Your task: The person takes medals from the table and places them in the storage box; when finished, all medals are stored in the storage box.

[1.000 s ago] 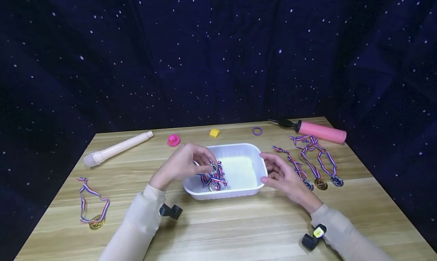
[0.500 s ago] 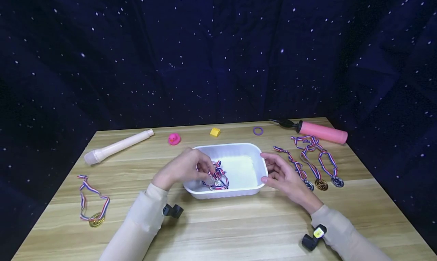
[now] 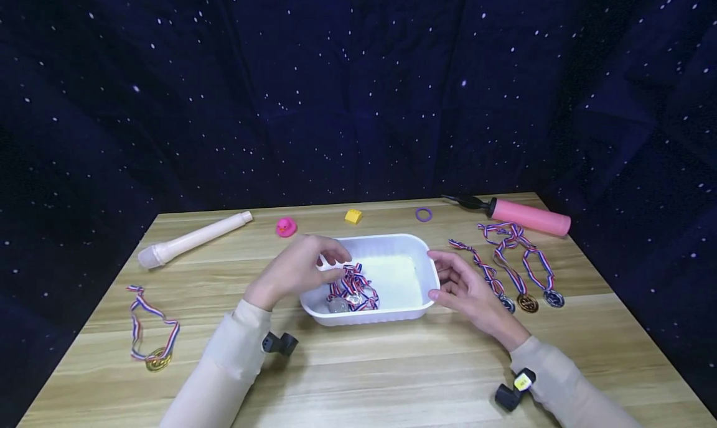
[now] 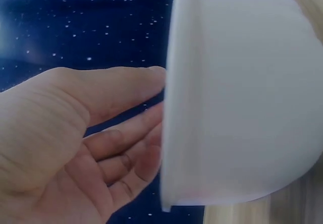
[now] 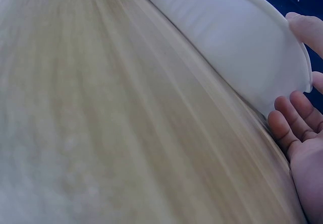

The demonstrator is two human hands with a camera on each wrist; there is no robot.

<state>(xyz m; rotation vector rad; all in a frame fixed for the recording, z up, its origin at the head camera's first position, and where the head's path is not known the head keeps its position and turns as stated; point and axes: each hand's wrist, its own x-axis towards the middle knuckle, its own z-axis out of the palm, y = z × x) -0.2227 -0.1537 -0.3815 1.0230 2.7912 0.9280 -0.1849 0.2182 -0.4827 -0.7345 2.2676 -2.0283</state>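
Observation:
A white plastic tray (image 3: 381, 316) stands mid-table in the head view. Inside its left half lie silver medals (image 3: 338, 305) with tangled red, white and blue ribbons (image 3: 354, 281). My left hand (image 3: 294, 271) hovers over the tray's left end, thumb and fingers apart with nothing seen between them; in the left wrist view the tray wall (image 4: 242, 98) hides the fingertips. My right hand (image 3: 470, 291) holds the tray's right end, thumb and forefinger on the rim. In the right wrist view, its other fingers (image 5: 283, 128) are bent close to the outer wall.
Right of the tray lie two silver medals (image 3: 554, 298) and a bronze-coloured medal (image 3: 527, 302), below a pink hand pump (image 3: 529, 218). A gold medal (image 3: 159, 359) and a toy microphone (image 3: 193, 240) lie left. Behind are a pink duck (image 3: 286, 227), yellow block (image 3: 353, 216) and purple ring (image 3: 423, 214).
My left hand lowered a silver medal into the tray, let go of it and drew back up and slightly left. The right hand stayed at the tray's right end.

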